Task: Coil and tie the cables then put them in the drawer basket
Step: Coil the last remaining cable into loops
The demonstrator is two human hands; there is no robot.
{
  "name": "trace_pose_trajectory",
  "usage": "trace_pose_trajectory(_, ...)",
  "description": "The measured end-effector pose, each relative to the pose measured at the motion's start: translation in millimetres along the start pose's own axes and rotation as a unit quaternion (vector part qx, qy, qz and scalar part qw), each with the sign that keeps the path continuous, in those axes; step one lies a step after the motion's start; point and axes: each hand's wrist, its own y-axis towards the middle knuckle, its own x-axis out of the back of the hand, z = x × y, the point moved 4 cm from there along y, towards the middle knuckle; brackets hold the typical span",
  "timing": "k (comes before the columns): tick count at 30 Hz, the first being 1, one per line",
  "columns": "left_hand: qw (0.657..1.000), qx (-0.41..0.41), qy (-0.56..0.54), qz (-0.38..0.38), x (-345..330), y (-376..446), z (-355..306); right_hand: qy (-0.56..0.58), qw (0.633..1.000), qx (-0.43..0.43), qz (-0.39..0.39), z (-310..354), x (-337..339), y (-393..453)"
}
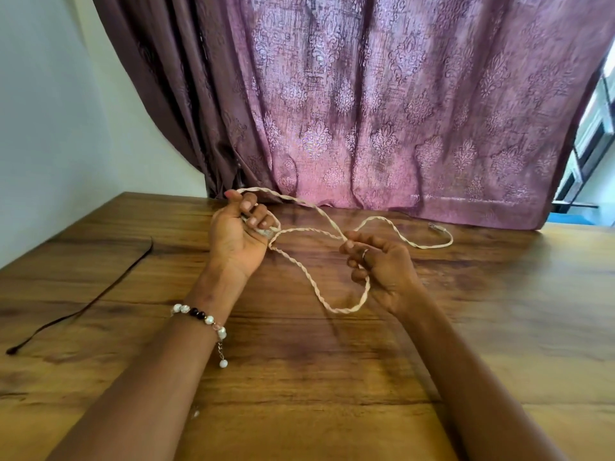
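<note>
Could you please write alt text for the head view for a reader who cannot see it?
A person's left hand and right hand both grip a cream twisted cable, looping it above a wooden table. A thin dark cord lies at the left, and a purple curtain hangs behind.

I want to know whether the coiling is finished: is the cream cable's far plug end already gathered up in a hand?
No, the cream cable still trails across the table, its plug end lying beyond the right hand.

Holding both forearms out, left hand [238, 232] raised palm-up, fingers curled; right hand [379, 264] seemingly pinching (knuckles bent inward).
</note>
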Motion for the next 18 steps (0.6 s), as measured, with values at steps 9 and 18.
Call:
trace_pose_trajectory(9, 0.976, -0.025, 0.215, 0.027, -13.2, -10.5, 8.6, -0.829, 0.434, 0.298, 0.192, -8.0, -51.8, -31.6)
trace_pose_trajectory(18, 0.911, 0.057, 0.398, 0.090, -15.1, -28.6, 33.5, -0.666, 0.492, 0.560, -0.017, 24.6, -44.0, -45.0)
